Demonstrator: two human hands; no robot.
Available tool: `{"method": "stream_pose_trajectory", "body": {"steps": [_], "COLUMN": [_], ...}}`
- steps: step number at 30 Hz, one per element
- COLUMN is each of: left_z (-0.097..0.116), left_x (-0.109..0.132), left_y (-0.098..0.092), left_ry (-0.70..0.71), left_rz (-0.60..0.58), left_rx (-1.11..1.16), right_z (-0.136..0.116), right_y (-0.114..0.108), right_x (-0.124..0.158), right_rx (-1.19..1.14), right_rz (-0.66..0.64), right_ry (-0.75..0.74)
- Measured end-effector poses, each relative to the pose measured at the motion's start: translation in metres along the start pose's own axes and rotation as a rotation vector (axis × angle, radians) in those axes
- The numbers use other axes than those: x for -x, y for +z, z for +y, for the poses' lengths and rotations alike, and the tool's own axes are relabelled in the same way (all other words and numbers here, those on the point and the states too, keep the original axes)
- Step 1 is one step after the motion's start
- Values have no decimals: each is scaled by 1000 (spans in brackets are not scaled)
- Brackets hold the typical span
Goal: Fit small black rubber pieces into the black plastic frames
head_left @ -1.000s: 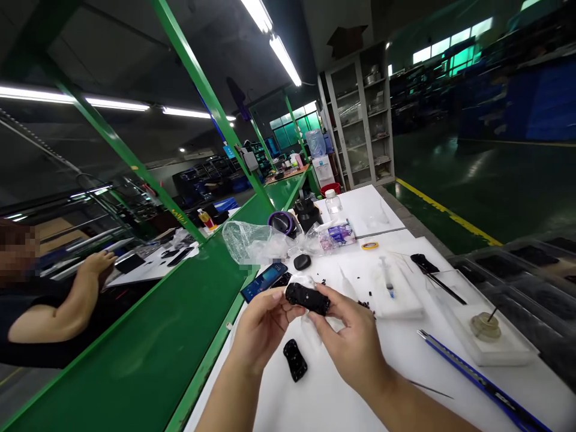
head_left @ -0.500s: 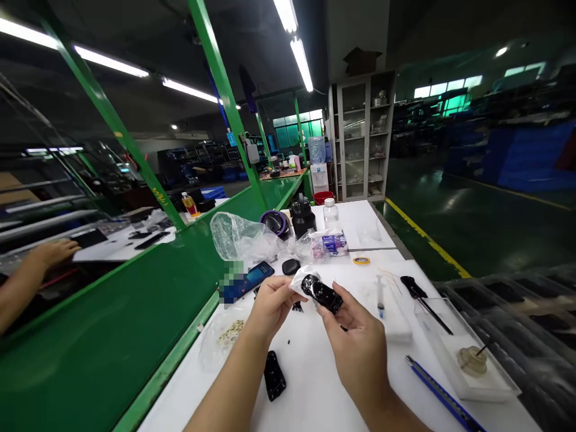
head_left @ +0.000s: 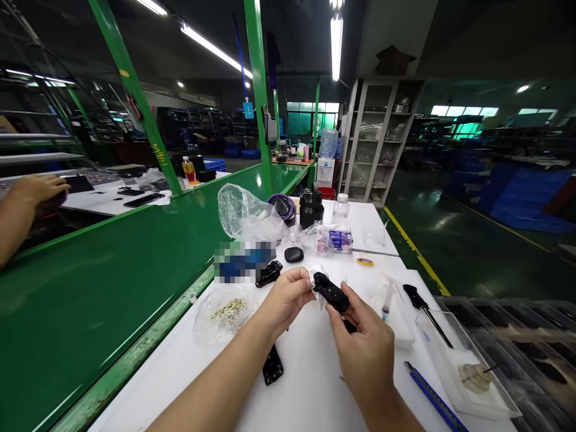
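Between my hands, above the white tabletop [head_left: 310,384], is a black moulded plastic part [head_left: 332,292]. My right hand [head_left: 365,336] is closed around its right end, thumb below and fingers on top. My left hand [head_left: 288,297] pinches a white tissue [head_left: 317,279] against the part's left end. Partly behind my left forearm lies a second black plastic part [head_left: 273,367]. Another black part [head_left: 269,273] rests farther back, near a black rounded case [head_left: 294,255]. Left of my left hand is a clear plastic bag [head_left: 204,324] with small brass-coloured pieces [head_left: 230,312] in it.
On the right lie a blue utility knife [head_left: 434,396], a syringe [head_left: 387,300], a black-handled screwdriver [head_left: 425,309] and a clear tray [head_left: 495,405]. Yellow tape [head_left: 365,261], a tissue pack [head_left: 335,240] and a black bottle [head_left: 311,209] stand behind. Beyond the green partition [head_left: 135,264] is another person's hand [head_left: 38,189].
The camera view has swung left. The black part has turned slightly in my hands, and the tissue stays at its left end. The other person's hand has shifted.
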State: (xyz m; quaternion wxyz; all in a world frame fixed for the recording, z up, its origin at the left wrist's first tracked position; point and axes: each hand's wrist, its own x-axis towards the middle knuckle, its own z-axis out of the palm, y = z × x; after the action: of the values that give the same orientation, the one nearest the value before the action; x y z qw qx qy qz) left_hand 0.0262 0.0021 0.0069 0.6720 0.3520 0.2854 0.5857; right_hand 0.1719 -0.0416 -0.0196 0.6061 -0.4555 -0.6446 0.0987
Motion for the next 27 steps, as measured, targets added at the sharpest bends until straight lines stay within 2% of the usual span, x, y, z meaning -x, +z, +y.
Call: {"method": "stream_pose_trajectory", "body": {"steps": [4, 14, 23, 27], "left_z": [-1, -3, -1, -2], "left_x": [4, 7, 8, 13], "left_y": [7, 8, 9, 11], "left_ry": [16, -40, -149, -140], "left_rz": [12, 60, 13, 74], "left_rx": [58, 78, 149, 172], "right_z": [0, -4, -3, -7], "right_y": [-1, -5, -10, -13], "right_x": [3, 0, 1, 4], "right_rx": [72, 124, 193, 200], "right_rz": [44, 42, -6, -39], "right_ry": [-79, -14, -245, -297]}}
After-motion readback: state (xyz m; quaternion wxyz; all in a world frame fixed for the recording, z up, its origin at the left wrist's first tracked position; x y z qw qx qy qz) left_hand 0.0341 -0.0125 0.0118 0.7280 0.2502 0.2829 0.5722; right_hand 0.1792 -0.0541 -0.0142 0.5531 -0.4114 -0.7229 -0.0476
